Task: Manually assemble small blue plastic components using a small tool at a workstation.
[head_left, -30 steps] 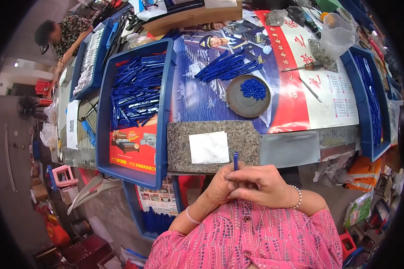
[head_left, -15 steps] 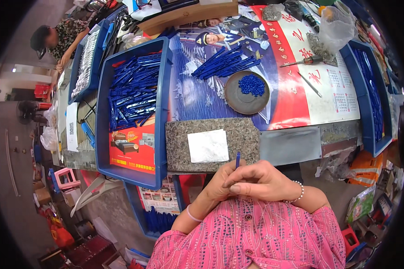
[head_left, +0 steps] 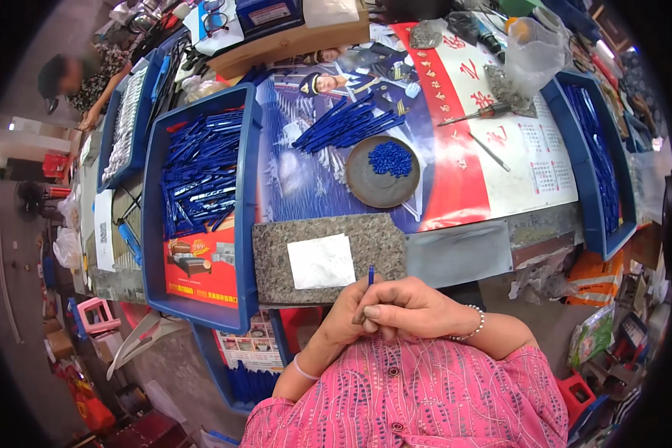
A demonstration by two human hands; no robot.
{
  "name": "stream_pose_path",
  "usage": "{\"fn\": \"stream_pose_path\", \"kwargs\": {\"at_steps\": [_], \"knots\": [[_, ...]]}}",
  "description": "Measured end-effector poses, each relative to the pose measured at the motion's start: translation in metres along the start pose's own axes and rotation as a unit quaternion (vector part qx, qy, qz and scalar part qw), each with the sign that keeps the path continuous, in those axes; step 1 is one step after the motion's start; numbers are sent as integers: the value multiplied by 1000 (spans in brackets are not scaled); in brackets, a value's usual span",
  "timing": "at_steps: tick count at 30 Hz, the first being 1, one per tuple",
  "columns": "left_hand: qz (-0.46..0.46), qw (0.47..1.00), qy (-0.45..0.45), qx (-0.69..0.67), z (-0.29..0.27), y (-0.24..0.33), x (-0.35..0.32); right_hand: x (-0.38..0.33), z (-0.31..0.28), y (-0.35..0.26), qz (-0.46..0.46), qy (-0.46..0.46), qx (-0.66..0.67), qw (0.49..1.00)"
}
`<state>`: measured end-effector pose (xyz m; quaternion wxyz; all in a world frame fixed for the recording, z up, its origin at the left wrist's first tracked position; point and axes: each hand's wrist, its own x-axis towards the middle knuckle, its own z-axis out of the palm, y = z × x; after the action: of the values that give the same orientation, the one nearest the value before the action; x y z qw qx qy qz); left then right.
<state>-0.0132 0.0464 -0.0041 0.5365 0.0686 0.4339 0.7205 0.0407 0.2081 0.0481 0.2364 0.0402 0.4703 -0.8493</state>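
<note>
Your worktable (head_left: 470, 250) fills the upper frame, posters covering it. Blue tray (head_left: 201, 321) of blue pen barrels sits left of centre, a second blue tray (head_left: 597, 164) at the right edge. Grey speckled slab (head_left: 373, 243) with a white paper patch (head_left: 321, 261) lies just above your hands. Loose barrel pile (head_left: 347, 127) and a round grey dish (head_left: 384, 175) of small blue caps sit further up, centre.

Both hands are at lower centre, pressed together against your chest. Right hand (head_left: 414, 310) lies over the left hand (head_left: 347, 317), fingers curled closed. They pinch one blue pen piece (head_left: 370, 275) between them; its long axis runs straight up the frame, tip poking above the knuckles toward the slab. Right hand is nearer the dish, left nearer the tray.

Hidden: the lower part of the piece inside your fists, and which fingers actually grip it. Left palm mostly covered. Frame rim is bent and dark.
</note>
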Motion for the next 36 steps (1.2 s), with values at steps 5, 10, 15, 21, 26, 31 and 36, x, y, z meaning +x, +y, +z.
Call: {"fn": "stream_pose_path", "kwargs": {"at_steps": [5,10,15,21,26,31,36], "knots": [[13,989,-85,-121,-3,6,-7,-6,-55,-40,-201,318,-453,808],[17,953,-211,-217,-10,6,-10,-11,-224,-80,-68,387,-805,444],[9,970,-156,-187,-7,11,-15,4,-243,-86,-72,352,-867,345],[77,955,-170,-229,-8,6,-12,13,-249,-103,-27,299,-904,305],[56,977,-40,-201,-1,23,-21,-2,-172,-96,-210,487,-631,567],[-15,989,116,85,4,31,-16,-20,-64,-52,-208,417,-189,864],[-29,995,44,89,12,26,-9,-4,-22,-11,-41,232,-47,971]]}}
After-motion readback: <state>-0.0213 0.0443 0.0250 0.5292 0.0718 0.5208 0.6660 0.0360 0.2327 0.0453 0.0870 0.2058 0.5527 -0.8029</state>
